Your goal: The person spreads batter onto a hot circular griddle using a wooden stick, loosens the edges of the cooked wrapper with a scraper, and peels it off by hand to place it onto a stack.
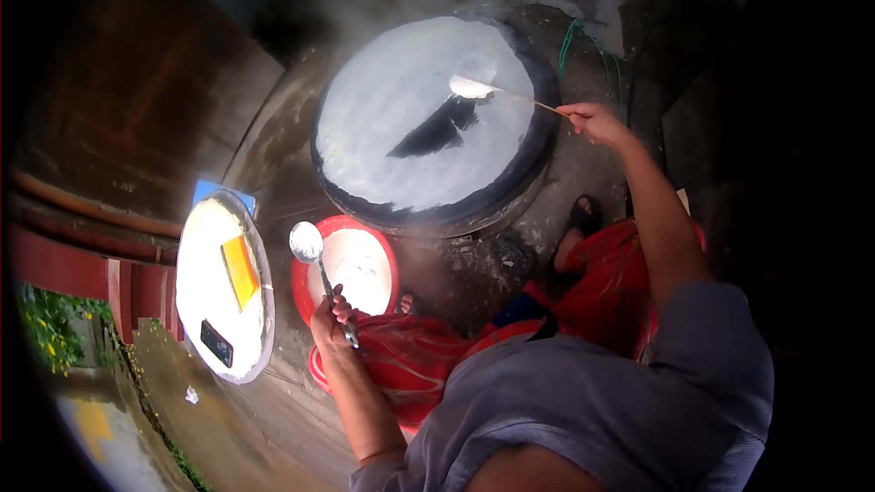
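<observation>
My left hand point(332, 317) is closed around the handle of a ladle point(307, 242), its white-coated bowl raised beside a red basin point(301, 284) of white batter point(355, 273). My right hand point(594, 121) grips a thin stick point(538, 103) that reaches over a large round dark griddle point(544, 82). A clump of white batter point(470, 87) sits at the stick's far end. White batter point(401, 100) covers most of the griddle, except for a dark bare patch point(433, 132) near the middle and the dark rim. Steam hazes the far side.
To the left is a round white tray point(205, 246) with a yellow object point(240, 271) and a dark phone point(217, 343) on it. A blue item point(228, 193) shows behind the tray. Red cloth point(410, 355) covers my legs. A green cord point(567, 46) lies beyond the griddle.
</observation>
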{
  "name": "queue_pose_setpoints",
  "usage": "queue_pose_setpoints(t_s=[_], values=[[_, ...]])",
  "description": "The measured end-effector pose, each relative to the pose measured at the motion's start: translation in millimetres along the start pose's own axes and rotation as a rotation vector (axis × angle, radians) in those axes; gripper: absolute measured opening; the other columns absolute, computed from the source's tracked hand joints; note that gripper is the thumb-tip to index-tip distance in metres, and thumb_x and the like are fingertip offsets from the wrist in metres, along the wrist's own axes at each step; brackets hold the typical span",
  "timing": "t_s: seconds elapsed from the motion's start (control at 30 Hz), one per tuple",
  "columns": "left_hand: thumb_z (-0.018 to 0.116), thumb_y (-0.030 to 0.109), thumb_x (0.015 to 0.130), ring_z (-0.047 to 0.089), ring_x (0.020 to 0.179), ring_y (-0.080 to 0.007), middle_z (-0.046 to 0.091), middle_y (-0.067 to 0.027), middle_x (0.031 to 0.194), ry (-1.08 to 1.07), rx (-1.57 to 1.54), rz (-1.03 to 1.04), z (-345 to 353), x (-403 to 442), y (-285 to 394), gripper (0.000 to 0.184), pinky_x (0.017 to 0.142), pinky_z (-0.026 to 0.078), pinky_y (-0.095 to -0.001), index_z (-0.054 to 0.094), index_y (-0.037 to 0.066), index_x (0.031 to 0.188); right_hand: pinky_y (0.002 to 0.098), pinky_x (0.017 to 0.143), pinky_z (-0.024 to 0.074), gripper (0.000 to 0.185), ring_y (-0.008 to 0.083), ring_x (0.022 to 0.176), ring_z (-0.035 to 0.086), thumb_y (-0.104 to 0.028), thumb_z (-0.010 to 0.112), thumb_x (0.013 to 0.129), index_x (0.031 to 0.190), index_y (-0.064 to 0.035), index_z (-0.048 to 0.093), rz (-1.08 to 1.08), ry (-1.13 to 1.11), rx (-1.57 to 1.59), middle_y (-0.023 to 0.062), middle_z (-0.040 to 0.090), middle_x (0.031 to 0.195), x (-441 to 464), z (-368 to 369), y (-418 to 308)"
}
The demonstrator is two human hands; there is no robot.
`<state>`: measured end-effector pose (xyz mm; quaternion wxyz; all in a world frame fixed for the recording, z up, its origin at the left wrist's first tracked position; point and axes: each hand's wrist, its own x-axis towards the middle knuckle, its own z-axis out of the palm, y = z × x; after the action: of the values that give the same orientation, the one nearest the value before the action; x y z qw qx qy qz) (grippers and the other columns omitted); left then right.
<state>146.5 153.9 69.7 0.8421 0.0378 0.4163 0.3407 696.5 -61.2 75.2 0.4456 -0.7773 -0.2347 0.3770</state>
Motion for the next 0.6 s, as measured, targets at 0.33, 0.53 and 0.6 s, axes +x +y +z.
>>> queue_pose_setpoints(t_s=[0.33,0.53,0.6], values=[[0.029,0.024,0.097,0.042,0.052,-0.0113,0.049,-0.0074,0.072,-0.022,0.044,-0.023,6.1,-3.6,-1.6,0.038,0.042,0.036,-0.0220,0.044,-0.008,0.109,0.0279,0.079,0.0446,0.028,0.0214,0.091,0.060,-0.014,0.048,0.088,0.113,-0.0145,0.060,-0.359,0.040,-0.276,0.0126,0.063,0.102,-4.2,60.5,16.6],[0.029,0.023,0.097,0.040,0.051,-0.0110,0.048,-0.0074,0.071,-0.053,0.140,0.010,9.2,-8.7,-4.8,0.037,0.042,0.034,-0.0221,0.044,-0.008,0.110,0.0295,0.080,0.0447,0.028,0.0234,0.093,0.060,-0.017,0.047,0.088,0.113,-0.0153,0.060,-0.335,0.297,-0.155,0.0127,0.062,0.104,9.6,84.5,53.5],[0.030,0.023,0.096,0.039,0.051,-0.0108,0.048,-0.0072,0.071,-0.085,0.176,0.011,11.6,-10.4,-5.8,0.036,0.042,0.034,-0.0215,0.045,-0.007,0.110,0.0311,0.082,0.0443,0.028,0.0258,0.098,0.058,-0.017,0.045,0.089,0.114,-0.0151,0.058,-0.378,0.243,-0.258,0.0127,0.060,0.107,-7.6,116.6,27.2]])
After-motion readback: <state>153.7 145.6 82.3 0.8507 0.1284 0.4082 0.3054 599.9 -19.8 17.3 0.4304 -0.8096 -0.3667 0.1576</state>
